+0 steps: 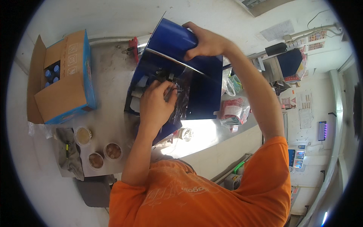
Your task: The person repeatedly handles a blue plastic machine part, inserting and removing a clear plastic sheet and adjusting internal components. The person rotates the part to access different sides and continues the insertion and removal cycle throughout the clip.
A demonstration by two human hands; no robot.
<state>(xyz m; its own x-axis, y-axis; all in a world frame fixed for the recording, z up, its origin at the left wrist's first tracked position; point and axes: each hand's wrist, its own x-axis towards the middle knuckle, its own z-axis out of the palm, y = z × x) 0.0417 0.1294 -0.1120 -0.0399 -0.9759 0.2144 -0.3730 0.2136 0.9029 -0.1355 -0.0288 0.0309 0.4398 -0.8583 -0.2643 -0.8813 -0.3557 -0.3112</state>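
Clock from frame centre. At 10 o'clock, open brown-and-blue carton (60, 100), flaps up, blue-capped bottles (56, 69) inside. 8 o'clock: dark grey cloth (72, 162) at the table edge, thin green-and-black item (67, 150) lying on it. Just beside, also 8: three round clear tubs (113, 151), contents pale to brownish. 11 o'clock: red item (134, 49) just beside the blue box, kind unclear.

Left hand (157, 102), 10 to 11 o'clock, reaches into the blue box (206, 90), fingers curled, thumb and forefinger near each other; can't tell if anything's pinched. Blue box lies around 12, standing open, dark small parts and clear film (184, 100) inside near the fingertips. Blue lid (169, 36) is raised at 12; right hand (207, 41) at 12 to 1 grips it, thumb on its face, fingers at the top edge.

3 o'clock: clear bag (234, 111) with red contents. Further out, same direction: purple-lit lamp (322, 130) on wall.
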